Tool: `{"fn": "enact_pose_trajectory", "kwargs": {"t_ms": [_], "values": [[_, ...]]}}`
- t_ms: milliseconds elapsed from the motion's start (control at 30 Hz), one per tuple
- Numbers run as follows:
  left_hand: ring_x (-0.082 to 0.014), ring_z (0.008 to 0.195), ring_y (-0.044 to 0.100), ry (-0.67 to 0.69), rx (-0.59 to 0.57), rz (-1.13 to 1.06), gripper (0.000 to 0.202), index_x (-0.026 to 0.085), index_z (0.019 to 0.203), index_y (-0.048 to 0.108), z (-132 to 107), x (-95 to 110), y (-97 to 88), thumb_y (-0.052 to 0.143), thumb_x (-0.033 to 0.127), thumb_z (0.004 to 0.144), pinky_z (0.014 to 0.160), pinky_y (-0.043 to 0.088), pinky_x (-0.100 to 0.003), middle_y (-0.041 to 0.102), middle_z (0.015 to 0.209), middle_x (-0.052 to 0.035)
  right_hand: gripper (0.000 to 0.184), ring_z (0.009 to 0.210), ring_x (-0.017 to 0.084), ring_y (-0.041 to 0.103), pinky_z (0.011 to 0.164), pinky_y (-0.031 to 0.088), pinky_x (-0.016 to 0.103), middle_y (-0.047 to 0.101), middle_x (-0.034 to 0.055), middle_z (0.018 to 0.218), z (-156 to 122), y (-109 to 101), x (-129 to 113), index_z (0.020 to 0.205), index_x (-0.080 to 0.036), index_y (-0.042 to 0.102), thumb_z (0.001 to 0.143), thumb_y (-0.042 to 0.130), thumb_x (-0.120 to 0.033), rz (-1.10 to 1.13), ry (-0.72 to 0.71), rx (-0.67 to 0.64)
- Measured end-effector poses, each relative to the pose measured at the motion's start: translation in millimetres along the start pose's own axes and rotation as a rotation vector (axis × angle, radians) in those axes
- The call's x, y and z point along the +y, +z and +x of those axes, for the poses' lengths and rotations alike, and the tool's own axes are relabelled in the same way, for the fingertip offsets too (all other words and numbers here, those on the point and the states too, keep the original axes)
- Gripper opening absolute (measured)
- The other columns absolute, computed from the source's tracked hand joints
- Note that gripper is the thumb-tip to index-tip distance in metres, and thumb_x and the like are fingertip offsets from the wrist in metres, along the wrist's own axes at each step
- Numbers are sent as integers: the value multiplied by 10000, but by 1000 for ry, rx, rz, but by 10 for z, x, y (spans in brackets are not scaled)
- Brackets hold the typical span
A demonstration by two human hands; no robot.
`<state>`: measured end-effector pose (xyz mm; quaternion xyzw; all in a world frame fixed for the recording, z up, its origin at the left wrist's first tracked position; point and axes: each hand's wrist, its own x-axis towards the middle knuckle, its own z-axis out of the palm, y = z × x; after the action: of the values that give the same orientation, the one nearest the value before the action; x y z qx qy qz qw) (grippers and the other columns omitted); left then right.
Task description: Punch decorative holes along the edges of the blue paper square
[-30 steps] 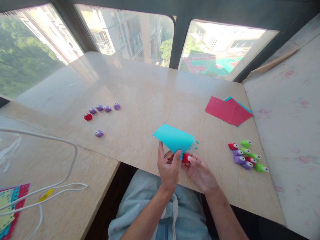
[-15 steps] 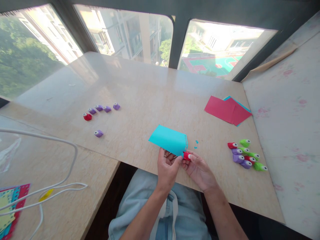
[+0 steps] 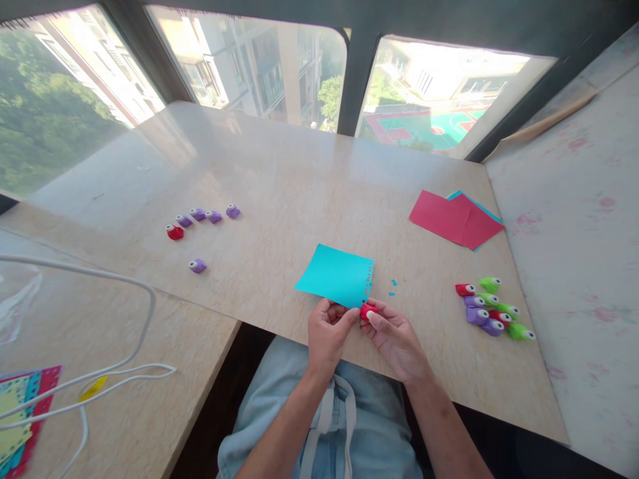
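A blue sheet of paper lies tilted above the near table edge, with a row of small punched holes along its right side. My left hand pinches its lower edge between thumb and fingers. At the lower right corner of the sheet, my right hand grips a small red craft punch, its thumb over the white button. The punch sits at the paper's edge; how far the paper goes into its slot is hidden. Small blue paper bits lie on the table just right of the sheet.
Several red, purple and green punches cluster at the right, below red and blue paper sheets. More purple and red punches stand at the left. White cables and punched coloured sheets lie at the lower left.
The blue sheet has turned flatter to view, showing more of its holed right side. Both hands have shifted slightly left, and the red punch has turned in my right hand.
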<state>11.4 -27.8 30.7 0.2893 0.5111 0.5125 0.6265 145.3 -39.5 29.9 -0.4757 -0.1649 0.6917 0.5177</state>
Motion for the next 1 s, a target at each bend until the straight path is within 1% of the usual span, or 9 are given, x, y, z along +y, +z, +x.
{"fn": "enact_pose_trajectory", "kwargs": {"t_ms": [167, 300, 400, 567, 733, 1000], "values": [[-169, 633, 653, -72, 36, 5, 300, 118, 733, 724, 9, 2, -6, 856, 374, 650, 617, 500, -254, 731, 696, -64, 413, 752, 138, 650, 695, 539, 249, 753, 38, 911, 14, -9, 10, 994, -205, 769, 625, 918, -313, -2, -25, 6], [-164, 635, 649, -160, -3, -48, 346, 117, 728, 756, 16, 55, -19, 866, 427, 622, 634, 515, -258, 743, 723, -78, 401, 761, 126, 661, 704, 540, 219, 755, 22, 884, 22, -6, 20, 949, -215, 769, 595, 937, -301, 7, -33, 27], [-168, 653, 656, -192, -34, -30, 353, 121, 713, 757, 13, 84, -28, 842, 458, 654, 635, 521, -252, 739, 718, -82, 395, 782, 126, 670, 720, 546, 216, 760, 15, 894, 20, 5, 20, 945, -223, 770, 595, 937, -299, 13, -43, 24], [-168, 650, 649, -189, -55, -6, 356, 129, 713, 751, -10, 78, -17, 773, 485, 726, 623, 532, -252, 716, 692, -69, 359, 764, 117, 669, 696, 545, 201, 765, 17, 897, 5, 11, 3, 949, -212, 773, 634, 917, -306, 17, -47, -8], [-157, 626, 627, -186, -47, 38, 335, 125, 693, 761, -25, 55, -3, 761, 458, 733, 602, 535, -248, 708, 685, -68, 353, 736, 125, 675, 698, 556, 228, 770, 32, 900, -15, 8, -22, 959, -204, 775, 657, 900, -338, 20, -22, -16], [-168, 676, 645, -153, -52, 38, 319, 134, 717, 781, -56, 46, 23, 740, 447, 767, 626, 544, -246, 736, 726, -78, 356, 725, 136, 685, 681, 566, 243, 773, 39, 893, -3, -5, -24, 956, -202, 770, 651, 901, -330, 16, -32, -4]]}}
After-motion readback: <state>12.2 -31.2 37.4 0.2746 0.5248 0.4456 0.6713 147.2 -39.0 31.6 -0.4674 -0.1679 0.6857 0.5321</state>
